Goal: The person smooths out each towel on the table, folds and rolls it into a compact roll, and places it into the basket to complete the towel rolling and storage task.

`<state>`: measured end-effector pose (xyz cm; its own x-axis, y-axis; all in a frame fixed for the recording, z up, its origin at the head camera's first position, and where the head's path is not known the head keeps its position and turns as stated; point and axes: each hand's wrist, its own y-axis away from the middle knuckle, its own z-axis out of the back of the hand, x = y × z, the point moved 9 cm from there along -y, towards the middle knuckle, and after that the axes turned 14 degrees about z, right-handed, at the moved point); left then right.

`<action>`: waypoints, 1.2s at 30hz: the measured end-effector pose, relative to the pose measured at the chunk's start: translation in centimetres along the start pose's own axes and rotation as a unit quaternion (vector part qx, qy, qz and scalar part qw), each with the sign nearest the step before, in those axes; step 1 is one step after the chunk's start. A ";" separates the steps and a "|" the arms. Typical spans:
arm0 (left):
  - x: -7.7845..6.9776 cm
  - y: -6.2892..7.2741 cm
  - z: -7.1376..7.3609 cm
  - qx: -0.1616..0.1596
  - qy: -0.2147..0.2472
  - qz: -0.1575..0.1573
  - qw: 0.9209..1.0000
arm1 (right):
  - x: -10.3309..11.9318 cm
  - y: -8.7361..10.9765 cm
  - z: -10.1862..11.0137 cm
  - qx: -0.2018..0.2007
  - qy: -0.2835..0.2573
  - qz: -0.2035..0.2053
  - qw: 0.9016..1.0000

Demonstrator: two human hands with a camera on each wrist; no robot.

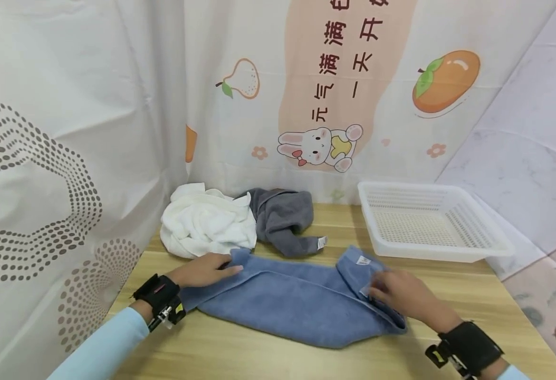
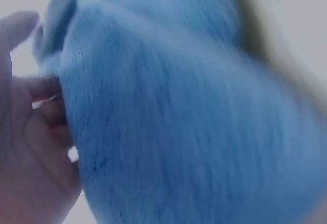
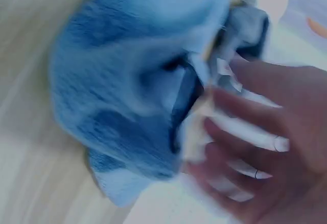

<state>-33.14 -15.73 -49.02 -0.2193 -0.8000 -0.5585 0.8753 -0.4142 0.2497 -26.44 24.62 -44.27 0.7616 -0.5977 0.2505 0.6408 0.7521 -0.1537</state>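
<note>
A blue towel [image 1: 283,295] lies loosely folded across the front of the table, its long edges uneven and its right end turned back, with a white label [image 1: 363,260] on that flap. At its left end is my left hand [image 1: 207,270]; in the left wrist view, its fingers [image 2: 48,88] reach behind the towel's edge while the thumb stands apart. My right hand [image 1: 403,295], slightly blurred, is at the right end. Its loosely bent, spread fingers [image 3: 230,147] are right at the open fold in the right wrist view.
Behind the blue towel lie a crumpled white towel [image 1: 207,219] and a bunched grey towel [image 1: 285,219] with a label. A white plastic basket [image 1: 444,252] stands at the back right. Printed curtains [image 1: 268,126] hang behind and beside the wooden table [image 1: 278,364].
</note>
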 end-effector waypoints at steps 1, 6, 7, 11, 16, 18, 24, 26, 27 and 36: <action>-0.3 -0.2 -0.4 0.023 0.030 0.002 0.999 | 0.3 -0.5 0.1 -0.031 0.026 0.010 0.999; -0.7 -0.5 -2.1 0.093 0.106 0.019 0.990 | 1.5 -1.5 -2.2 -0.023 0.046 0.069 0.996; -0.8 -0.4 -2.2 0.095 0.102 0.017 0.990 | 1.5 -1.3 -2.7 -0.006 0.032 0.065 0.997; -1.2 -0.2 -1.6 0.051 0.037 -0.001 0.998 | 0.4 0.0 -3.6 0.035 0.005 0.018 0.999; -1.4 0.3 -0.6 0.006 -0.046 0.001 0.999 | -1.7 1.9 -3.3 0.050 -0.001 -0.063 0.997; -1.5 0.7 -0.6 -0.003 -0.098 -0.008 0.995 | -2.5 3.1 -3.4 0.064 -0.014 -0.106 0.992; -1.4 2.3 -1.2 -0.012 -0.181 0.007 0.983 | -4.4 6.8 -2.9 0.086 -0.044 -0.176 0.980; -1.4 2.7 -1.1 -0.005 -0.190 0.024 0.982 | -5.1 7.9 -2.6 0.087 -0.047 -0.182 0.978; -1.3 2.8 -0.9 -0.001 -0.194 0.035 0.980 | -5.4 8.4 -2.7 0.090 -0.048 -0.179 0.978; -0.5 3.3 0.3 0.008 -0.279 0.156 0.948 | -6.1 10.7 -1.8 0.086 -0.017 -0.138 0.987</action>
<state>-30.22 -16.80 -47.68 -0.1494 -0.9876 0.0481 0.9294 -0.1237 0.3479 -24.04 35.80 -49.14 0.5549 -0.7790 0.2921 0.7952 0.5998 0.0888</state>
